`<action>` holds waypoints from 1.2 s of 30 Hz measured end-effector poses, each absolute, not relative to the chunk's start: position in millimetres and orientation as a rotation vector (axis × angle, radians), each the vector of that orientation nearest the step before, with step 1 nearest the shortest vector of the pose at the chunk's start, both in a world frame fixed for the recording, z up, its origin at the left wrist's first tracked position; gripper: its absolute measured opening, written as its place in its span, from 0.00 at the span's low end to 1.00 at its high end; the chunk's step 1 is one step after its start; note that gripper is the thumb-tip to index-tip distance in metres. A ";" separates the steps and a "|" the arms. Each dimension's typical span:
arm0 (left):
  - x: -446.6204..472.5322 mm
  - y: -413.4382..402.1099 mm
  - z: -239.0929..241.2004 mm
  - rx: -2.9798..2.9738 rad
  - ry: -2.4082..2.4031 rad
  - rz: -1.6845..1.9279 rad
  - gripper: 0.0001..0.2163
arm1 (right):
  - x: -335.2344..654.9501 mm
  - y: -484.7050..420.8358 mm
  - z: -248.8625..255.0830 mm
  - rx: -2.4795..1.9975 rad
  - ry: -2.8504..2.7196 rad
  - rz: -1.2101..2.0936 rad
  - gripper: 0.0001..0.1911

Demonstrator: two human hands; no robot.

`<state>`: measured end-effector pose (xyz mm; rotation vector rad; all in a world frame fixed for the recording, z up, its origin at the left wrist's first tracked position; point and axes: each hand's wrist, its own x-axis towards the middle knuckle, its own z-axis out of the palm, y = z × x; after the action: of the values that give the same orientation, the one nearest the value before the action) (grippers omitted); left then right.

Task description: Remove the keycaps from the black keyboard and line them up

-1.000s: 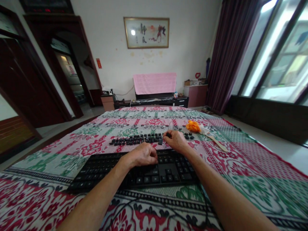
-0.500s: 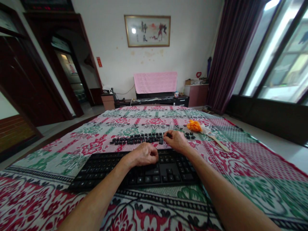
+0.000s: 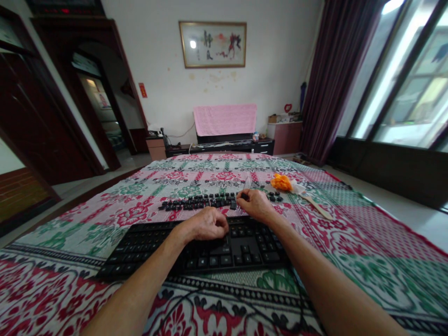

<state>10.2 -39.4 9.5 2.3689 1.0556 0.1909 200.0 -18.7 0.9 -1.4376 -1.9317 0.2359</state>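
Observation:
A black keyboard [image 3: 147, 247] lies on the flowered cloth in front of me. My left hand [image 3: 206, 225] rests on its upper middle with the fingers curled under, closed. Beyond the keyboard lies a row of loose black keycaps [image 3: 196, 202]. My right hand [image 3: 255, 204] sits at the right end of that row, fingers pinched together at the keycaps; what they hold is hidden. A few more keycaps [image 3: 275, 197] lie just right of that hand.
An orange cloth [image 3: 281, 182] and a pale wooden stick [image 3: 315, 205] lie to the right on the flowered cloth [image 3: 350, 242]. The keyboard's cable [image 3: 245, 312] runs over the near edge. A low cabinet with a pink cover [image 3: 226, 119] stands at the far wall.
Both hands stay in nearly the same spots. The right hand's fingers have shifted slightly at the end of the keycap row.

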 end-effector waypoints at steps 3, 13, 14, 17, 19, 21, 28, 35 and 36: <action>10.4 -39.4 10.5 2.350 1.068 0.189 0.12 | 199.7 -19.3 1.2 -1.434 -1.929 0.236 0.09; 15.5 -42.4 12.5 2.384 1.142 0.233 0.11 | 199.6 -20.0 2.9 -1.455 -1.931 0.243 0.10; 14.3 -41.6 12.2 2.371 1.132 0.218 0.11 | 199.6 -20.1 3.1 -1.457 -1.930 0.246 0.10; 10.2 -38.4 10.6 2.360 1.133 0.191 0.11 | 199.3 -20.1 3.7 -1.458 -1.926 0.251 0.09; 8.2 -37.0 9.7 2.357 1.141 0.173 0.11 | 199.1 -20.0 3.9 -1.454 -1.923 0.252 0.09; 7.3 -36.8 10.1 2.344 1.155 0.160 0.11 | 199.1 -20.0 4.2 -1.456 -1.916 0.254 0.10; 8.3 -38.0 16.4 2.437 1.221 0.345 0.12 | 203.2 -22.5 11.3 -1.480 -1.914 0.279 0.09; 9.0 -39.7 12.9 2.435 1.102 0.297 0.12 | 206.4 -25.8 13.7 -1.417 -1.952 0.442 0.09; 9.6 -40.6 12.9 2.429 1.104 0.290 0.12 | 207.4 -26.2 12.6 -1.403 -1.952 0.474 0.08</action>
<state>9.6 -40.6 12.9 2.4294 1.1035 0.2903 207.4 -26.2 12.6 -1.4034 -1.9520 0.4735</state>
